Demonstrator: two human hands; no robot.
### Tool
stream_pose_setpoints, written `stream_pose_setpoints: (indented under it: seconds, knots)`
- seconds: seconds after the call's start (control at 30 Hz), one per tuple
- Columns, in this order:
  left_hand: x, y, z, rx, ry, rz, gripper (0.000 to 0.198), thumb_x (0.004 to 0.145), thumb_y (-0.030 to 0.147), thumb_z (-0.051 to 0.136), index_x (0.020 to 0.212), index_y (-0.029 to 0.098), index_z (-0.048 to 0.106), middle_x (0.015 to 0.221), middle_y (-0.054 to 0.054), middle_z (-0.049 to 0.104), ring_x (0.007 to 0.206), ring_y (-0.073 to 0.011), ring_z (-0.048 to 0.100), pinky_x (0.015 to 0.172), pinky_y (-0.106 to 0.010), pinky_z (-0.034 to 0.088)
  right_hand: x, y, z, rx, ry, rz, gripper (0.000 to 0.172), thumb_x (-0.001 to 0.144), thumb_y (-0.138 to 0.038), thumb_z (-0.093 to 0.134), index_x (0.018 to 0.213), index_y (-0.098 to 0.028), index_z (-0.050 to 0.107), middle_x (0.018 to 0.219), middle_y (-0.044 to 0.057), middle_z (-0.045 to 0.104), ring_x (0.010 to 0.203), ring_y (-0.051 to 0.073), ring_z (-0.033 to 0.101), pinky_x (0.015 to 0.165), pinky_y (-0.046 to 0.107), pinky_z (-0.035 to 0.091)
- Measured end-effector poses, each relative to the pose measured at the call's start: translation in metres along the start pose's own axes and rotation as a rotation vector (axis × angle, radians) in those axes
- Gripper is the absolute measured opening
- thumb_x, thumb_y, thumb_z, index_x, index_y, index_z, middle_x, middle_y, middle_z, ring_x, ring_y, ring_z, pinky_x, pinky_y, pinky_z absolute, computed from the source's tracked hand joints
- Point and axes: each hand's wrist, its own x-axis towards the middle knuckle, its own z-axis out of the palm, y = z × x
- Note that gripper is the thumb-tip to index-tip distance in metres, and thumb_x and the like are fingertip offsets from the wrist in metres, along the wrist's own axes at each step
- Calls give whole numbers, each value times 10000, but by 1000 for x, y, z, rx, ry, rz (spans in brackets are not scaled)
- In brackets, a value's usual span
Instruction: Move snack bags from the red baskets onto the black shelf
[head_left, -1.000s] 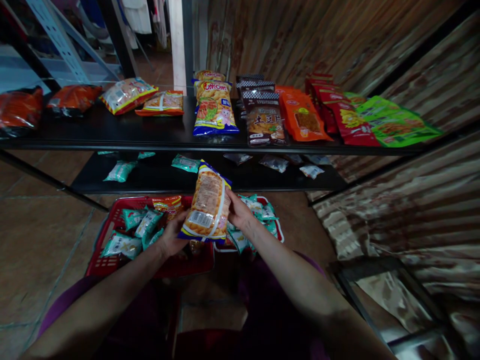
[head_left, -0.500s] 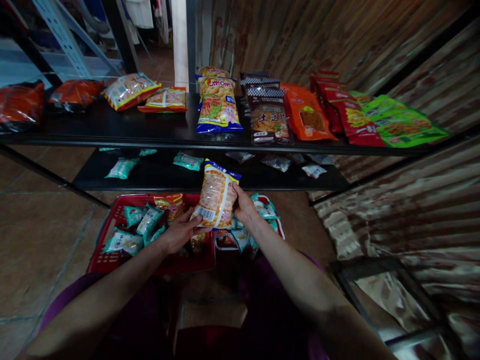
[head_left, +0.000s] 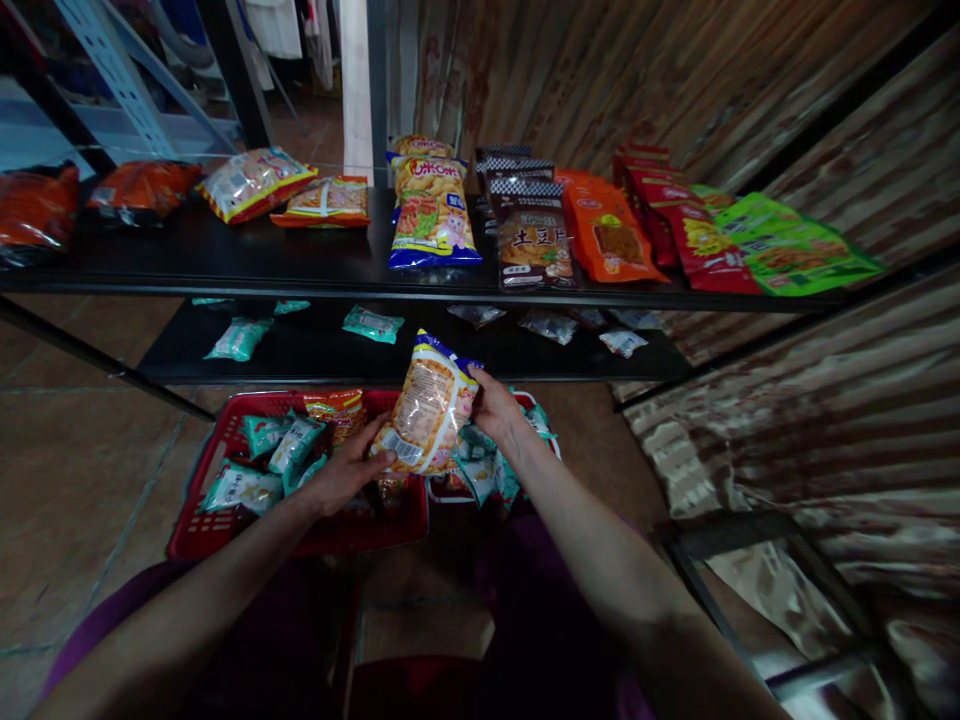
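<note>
Between my two hands is a bag of snacks (head_left: 429,405), yellow with blue ends, its printed back and barcode facing me. My left hand (head_left: 346,472) grips its lower left corner, thumb on the front. On the upper right edge, my right hand (head_left: 491,402) pinches the bag. Below it stands a red basket (head_left: 300,540) holding several teal packets (head_left: 244,488) and an orange snack bag (head_left: 335,410). A second basket (head_left: 556,448), partly hidden by the held bag and my right arm, holds more teal packets (head_left: 480,470).
A black upper shelf (head_left: 247,255) carries upright blue-and-yellow snack bags (head_left: 435,210), brown bags (head_left: 531,232), orange, red and green bags. Teal packets (head_left: 373,324) and small clear packets lie on the lower shelf (head_left: 307,350). A dark metal frame (head_left: 780,600) stands at right.
The held bag has tilted further clockwise and shifted slightly down and left, with both hands still on it. The view has shifted slightly.
</note>
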Motion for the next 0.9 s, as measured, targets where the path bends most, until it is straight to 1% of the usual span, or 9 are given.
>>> stream_pose_setpoints:
  seconds: [0.1,0.17,0.3,0.37,0.47,0.57,0.67,0.8,0.9]
  knots:
    - [-2,-3,2,14,-9,13,678,696,219,753,1327,275,511,1355,-64,542,1196,-312,540,942,-472,498,0,0,3,108,99,56,78,799,-173,643,747,-192,589,690,-15,709,623,135,651,658,277,551]
    - [-2,-4,3,-12,-4,4,652,703,239,752,1315,246,526,1326,-79,567,1188,-314,546,967,-486,476,-2,-3,6,104,82,78,67,819,-214,638,770,-191,599,706,-9,713,630,137,653,645,276,550]
    - [-1,-4,3,-134,38,-7,546,709,209,750,1230,212,586,1241,-77,627,1150,-281,578,1007,-471,454,-12,-8,11,26,-85,72,199,843,-403,622,849,-205,642,760,-8,715,637,113,640,578,215,518]
    - [0,-2,1,-200,67,-11,478,722,153,731,1180,208,606,1198,-61,651,1123,-251,599,1015,-445,458,-18,-8,14,-1,-168,64,224,837,-438,622,860,-217,655,778,-17,711,651,92,631,578,180,505]
    - [2,0,-1,-299,129,-36,357,750,80,680,1086,190,632,1113,-46,683,1061,-215,635,999,-406,487,-28,-4,16,-55,-308,80,218,802,-416,667,932,-241,665,832,-23,708,693,89,629,599,170,510]
    - [3,1,-2,-397,191,-49,267,776,42,633,1005,179,642,1023,-34,699,1008,-190,656,960,-364,521,-37,0,17,-122,-452,110,348,763,-385,710,1081,-266,637,962,-9,708,775,117,647,635,209,540]
    - [5,1,-2,-479,239,-40,248,808,32,581,996,183,639,1014,-35,697,980,-176,663,899,-325,552,-46,2,18,-166,-546,156,473,723,-326,752,1165,-269,596,1056,9,693,881,156,665,724,276,571]
    - [7,3,-2,-491,244,1,268,830,87,586,1065,207,632,1058,-39,690,947,-152,662,794,-255,562,-57,12,20,-190,-623,197,535,698,-250,775,1187,-283,560,1107,27,676,897,191,683,747,389,593]
    - [9,2,0,-406,190,59,318,818,164,641,1127,236,617,1131,-32,672,976,-143,644,797,-236,534,-57,25,22,-114,-525,156,499,663,-208,800,1109,-271,586,1041,12,702,850,168,691,754,367,598]
